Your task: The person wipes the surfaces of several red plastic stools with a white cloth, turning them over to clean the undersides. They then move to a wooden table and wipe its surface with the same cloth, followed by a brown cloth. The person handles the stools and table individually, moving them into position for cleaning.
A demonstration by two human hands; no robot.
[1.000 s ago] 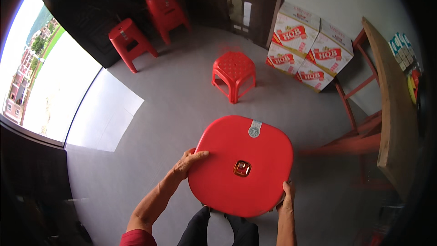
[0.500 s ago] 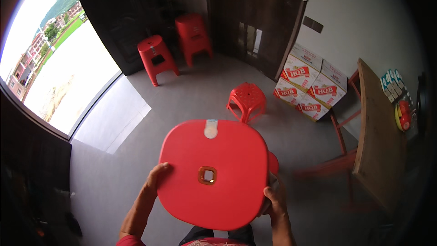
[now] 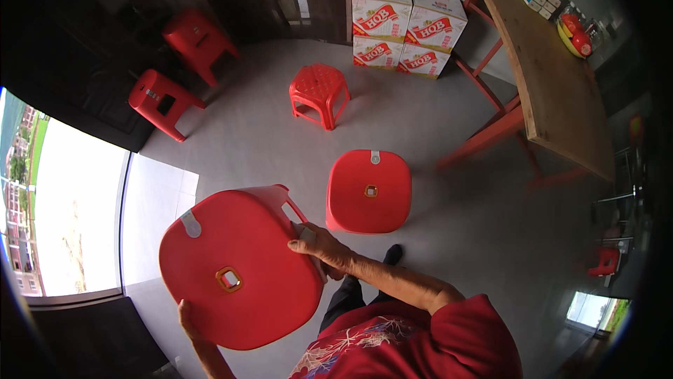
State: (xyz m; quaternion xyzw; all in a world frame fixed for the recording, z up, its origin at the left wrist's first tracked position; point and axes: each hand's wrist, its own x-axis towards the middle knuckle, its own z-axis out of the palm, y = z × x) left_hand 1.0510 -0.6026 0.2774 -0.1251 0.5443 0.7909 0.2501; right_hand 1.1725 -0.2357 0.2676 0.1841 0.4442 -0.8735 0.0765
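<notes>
A red plastic stool (image 3: 263,249) with a rounded square seat hangs in front of me, tilted, at the lower left. It has a small gold-rimmed hole in its middle and a pale sticker near one corner. My right hand (image 3: 324,247) grips its right side, thumb on the seat edge and the other fingers mostly hidden beneath. Against the left rim, my left hand (image 3: 188,319) is closed, largely hidden by the seat. Just right of the held stool, a matching red stool (image 3: 350,200) stands upright on the floor, apart from it.
A smaller red stool (image 3: 319,83) stands ahead. Two tall red stools (image 3: 158,98) are by the dark door at left, near a bright doorway (image 3: 77,204). Stacked white-and-red cartons (image 3: 406,28) rest against the wall. A wooden table (image 3: 561,84) at right carries a fruit bowl (image 3: 575,37).
The held stool has moved left in both hands and tilted. The matching stool, mostly hidden behind it before, now shows fully on the floor. My view has turned right.
</notes>
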